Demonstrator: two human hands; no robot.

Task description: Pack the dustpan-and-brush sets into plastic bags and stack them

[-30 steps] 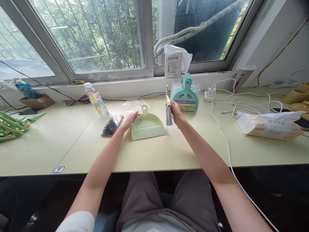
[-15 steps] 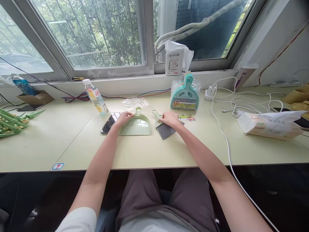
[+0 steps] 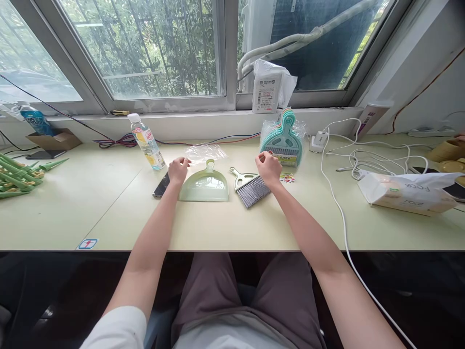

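Note:
A pale green dustpan (image 3: 205, 187) lies flat on the desk with its handle pointing to the window. To its right lies a small brush (image 3: 250, 186) with a green handle and grey bristles. My left hand (image 3: 178, 170) hovers at the dustpan's left corner, fingers curled, over a dark phone (image 3: 162, 186). My right hand (image 3: 269, 167) is a loose fist just above the brush's bristle end, apart from it. Nothing shows in either hand. Behind my right hand stands a plastic-wrapped pack of teal dustpans (image 3: 284, 141).
A clear plastic bag (image 3: 205, 152) and a drink bottle (image 3: 147, 145) lie behind the dustpan. A small printed label (image 3: 287, 178) lies right of the brush. White cables (image 3: 363, 157) and a tissue pack (image 3: 407, 193) are at right. Green sticks (image 3: 16, 177) are piled far left.
My right hand laid the upright brush down on the desk, then let go and lifted off it. My left hand slid off the dustpan to its left corner.

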